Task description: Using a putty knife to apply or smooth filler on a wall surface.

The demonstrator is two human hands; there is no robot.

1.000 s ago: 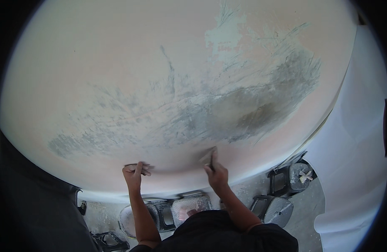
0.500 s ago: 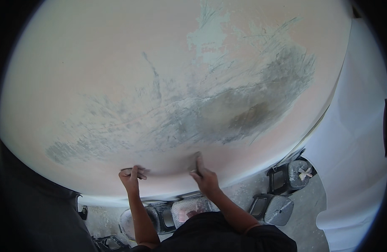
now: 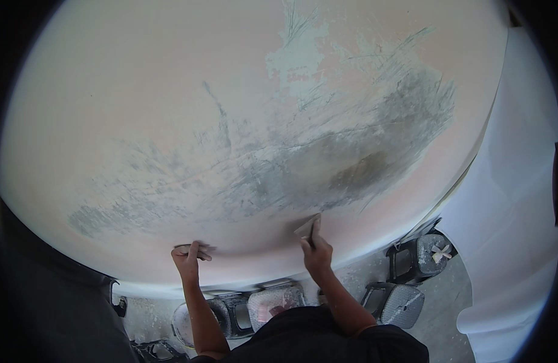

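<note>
A large curved pale pink and cream panel (image 3: 152, 91) fills most of the view, with a broad patch of grey-green filler (image 3: 345, 157) and thin streaks across its middle. My right hand (image 3: 318, 253) grips a putty knife (image 3: 307, 227), its flat blade at the panel just below the patch's lower edge. Further left, my left hand (image 3: 186, 259) is closed round a small flat dark-edged piece (image 3: 181, 248) near the panel's lower rim; its kind is hard to make out.
Below the panel's near edge stand several spattered plastic stools (image 3: 402, 304) on a grey floor (image 3: 439, 314). A crumpled light scrap (image 3: 440, 253) lies on the right-hand stool. White sheeting (image 3: 503, 199) hangs at the right; dark sheeting (image 3: 55, 290) covers the lower left.
My right hand has shifted to the right with the putty knife, and its blade now shows more clearly. My left hand stays almost where it was.
</note>
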